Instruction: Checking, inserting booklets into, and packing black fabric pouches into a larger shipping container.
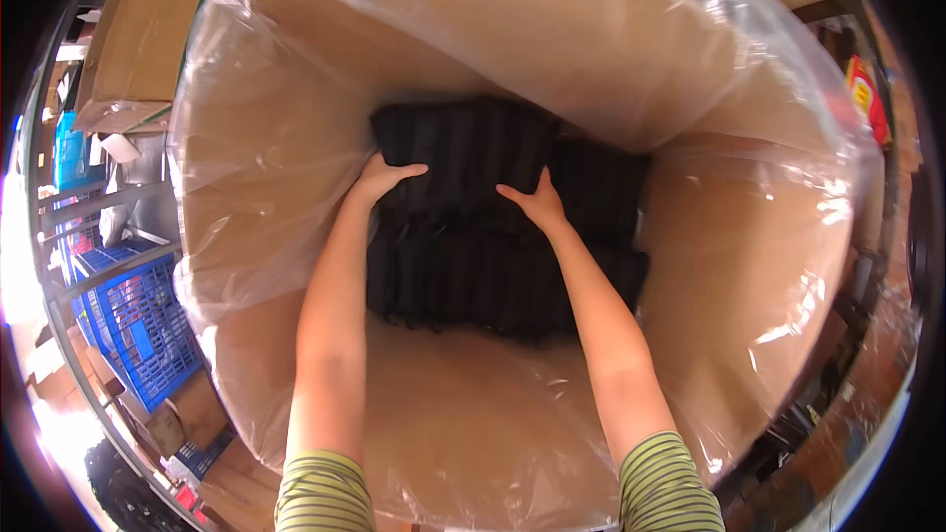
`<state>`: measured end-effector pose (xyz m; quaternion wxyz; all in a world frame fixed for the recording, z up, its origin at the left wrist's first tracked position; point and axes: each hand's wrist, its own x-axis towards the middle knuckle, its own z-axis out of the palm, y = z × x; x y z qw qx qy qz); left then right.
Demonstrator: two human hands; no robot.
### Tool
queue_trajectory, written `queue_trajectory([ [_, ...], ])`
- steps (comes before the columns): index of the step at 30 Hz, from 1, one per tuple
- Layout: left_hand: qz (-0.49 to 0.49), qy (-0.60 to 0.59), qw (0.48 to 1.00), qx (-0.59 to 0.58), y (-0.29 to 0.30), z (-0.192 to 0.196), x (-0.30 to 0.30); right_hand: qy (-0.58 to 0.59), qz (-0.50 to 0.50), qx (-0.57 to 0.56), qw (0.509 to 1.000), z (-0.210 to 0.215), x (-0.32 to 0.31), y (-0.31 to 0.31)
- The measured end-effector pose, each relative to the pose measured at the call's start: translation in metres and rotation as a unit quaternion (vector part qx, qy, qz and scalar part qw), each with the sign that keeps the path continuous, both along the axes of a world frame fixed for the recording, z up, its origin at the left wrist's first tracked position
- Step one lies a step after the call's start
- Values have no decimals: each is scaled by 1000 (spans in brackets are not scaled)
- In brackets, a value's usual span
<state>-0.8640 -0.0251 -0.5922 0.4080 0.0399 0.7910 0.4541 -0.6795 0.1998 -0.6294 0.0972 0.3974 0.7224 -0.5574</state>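
Both my arms reach down into a large cardboard box (483, 404) lined with clear plastic. Deep inside, a black ribbed bundle (468, 143) is gripped at its two sides; its exact kind is unclear. My left hand (382, 177) clasps its left end, thumb on top and fingers hidden behind the edge. On the right end, my right hand (537, 202) holds it the same way, thumb pointing inward. Below and beside it lie more black ribbed bundles (483, 281), packed on the bottom of the box. Dark folds make their borders hard to separate.
The plastic liner (788, 207) drapes over the box rim all round. Left of the box are a blue plastic basket (143, 325), a metal rack rail (108, 286) and a brown carton (148, 30). A red and yellow packet (867, 99) sits at the far right.
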Motion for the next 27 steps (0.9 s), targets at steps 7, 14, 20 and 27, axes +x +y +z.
queue_trajectory([
  [7, 113, 247, 944, -189, 21, -46, 51, 30, 40, 45, 998, -51, 15, 3],
  [14, 88, 305, 918, -238, 0, -41, 57, 74, 16, -94, 993, -35, -8, -23],
  [20, 78, 387, 884, -251, 11, -17, 84, -29, 79, -5, 996, -11, 7, 2],
  [27, -66, 139, 987, -37, 64, 134, 193, 5, -107, 29, 994, 70, 101, -9],
])
